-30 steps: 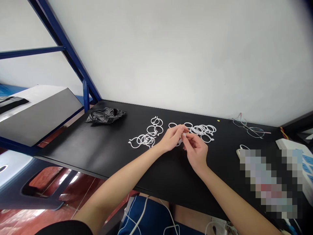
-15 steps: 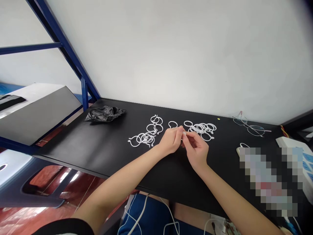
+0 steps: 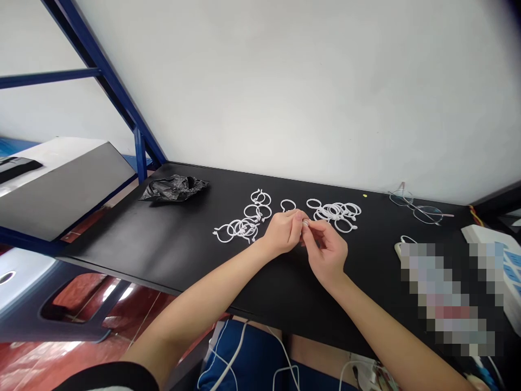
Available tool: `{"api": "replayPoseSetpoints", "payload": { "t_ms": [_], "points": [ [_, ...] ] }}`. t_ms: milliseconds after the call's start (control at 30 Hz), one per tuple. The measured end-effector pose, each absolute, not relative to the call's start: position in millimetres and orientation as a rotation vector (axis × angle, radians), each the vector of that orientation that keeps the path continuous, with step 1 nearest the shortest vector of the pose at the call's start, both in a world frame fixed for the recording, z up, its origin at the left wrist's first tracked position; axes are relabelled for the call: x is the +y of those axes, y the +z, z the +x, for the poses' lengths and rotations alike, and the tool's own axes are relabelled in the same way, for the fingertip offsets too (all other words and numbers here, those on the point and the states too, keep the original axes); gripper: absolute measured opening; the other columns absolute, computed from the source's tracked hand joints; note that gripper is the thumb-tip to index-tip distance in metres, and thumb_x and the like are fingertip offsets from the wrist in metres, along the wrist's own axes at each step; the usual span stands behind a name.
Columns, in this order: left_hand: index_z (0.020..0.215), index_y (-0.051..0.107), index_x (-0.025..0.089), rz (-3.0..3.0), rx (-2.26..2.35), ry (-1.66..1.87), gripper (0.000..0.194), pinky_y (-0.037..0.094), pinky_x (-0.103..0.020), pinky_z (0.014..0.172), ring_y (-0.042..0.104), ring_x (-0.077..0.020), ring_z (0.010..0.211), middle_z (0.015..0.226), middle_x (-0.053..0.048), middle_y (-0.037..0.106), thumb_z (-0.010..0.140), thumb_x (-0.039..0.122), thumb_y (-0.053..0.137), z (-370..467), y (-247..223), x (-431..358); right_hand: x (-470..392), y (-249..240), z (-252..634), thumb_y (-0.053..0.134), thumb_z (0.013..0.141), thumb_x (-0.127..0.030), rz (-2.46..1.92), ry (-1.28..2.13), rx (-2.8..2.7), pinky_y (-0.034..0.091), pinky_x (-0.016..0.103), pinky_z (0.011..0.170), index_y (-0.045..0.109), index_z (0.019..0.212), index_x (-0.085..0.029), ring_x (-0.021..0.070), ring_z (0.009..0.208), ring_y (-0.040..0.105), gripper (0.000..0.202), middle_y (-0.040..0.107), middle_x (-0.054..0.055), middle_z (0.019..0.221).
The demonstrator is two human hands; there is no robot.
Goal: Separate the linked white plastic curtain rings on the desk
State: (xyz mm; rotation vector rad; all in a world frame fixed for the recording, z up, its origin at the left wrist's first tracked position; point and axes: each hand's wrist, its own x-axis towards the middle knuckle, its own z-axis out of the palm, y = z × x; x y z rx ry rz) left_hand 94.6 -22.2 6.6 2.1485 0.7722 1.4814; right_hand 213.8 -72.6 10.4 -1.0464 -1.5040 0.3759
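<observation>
My left hand (image 3: 284,233) and my right hand (image 3: 326,252) meet over the middle of the black table, fingertips pinched together. Between them shows a small part of a white ring (image 3: 305,222); the fingers cover most of it. Just behind my left hand lies a single white ring (image 3: 288,201). To the left, several open rings (image 3: 244,230) with small clasp ends lie in an overlapping group that trails toward the back. On the right, beyond my right hand, is a heap of white rings (image 3: 334,211).
A crumpled black plastic bag (image 3: 174,188) sits at the back left of the black table (image 3: 134,239). Eyeglasses (image 3: 426,215) lie at the back right. Nearer are a blurred-out object (image 3: 443,298) with a cable and a white power strip (image 3: 484,247). White cables (image 3: 236,353) hang over my lap.
Both hands stay in nearly the same place, with the fingertips shifting slightly around the white ring. The view has tilted a little; the rings on the table have not moved.
</observation>
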Motion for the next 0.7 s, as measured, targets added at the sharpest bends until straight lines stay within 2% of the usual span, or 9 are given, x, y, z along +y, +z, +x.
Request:
{"api": "replayPoseSetpoints", "payload": {
  "t_ms": [433,700],
  "points": [
    [0.076,0.056,0.016,2.133,0.786,1.469,0.048,0.046,-0.023,0.056,0.054,-0.0104,0.056,0.067,-0.004,0.060,0.102,0.034,0.018,95.8,6.8,-22.9,-74.3,13.5,213.4,0.058,0.089,-0.018,-0.994,0.351,-1.544,0.054,0.028,0.057,0.062,0.088,-0.021,0.0132,0.062,0.062,0.005,0.063,0.001,0.077],
    [0.078,0.057,0.016,2.147,0.805,1.456,0.051,0.047,-0.023,0.058,0.057,-0.0117,0.058,0.065,-0.004,0.061,0.101,0.036,0.016,96.0,6.1,-22.9,-74.9,10.5,213.3,0.058,0.090,-0.020,-0.993,0.380,-1.526,0.053,0.028,0.055,0.063,0.091,-0.022,0.0132,0.061,0.062,0.006,0.064,0.000,0.078]
  ]
}}
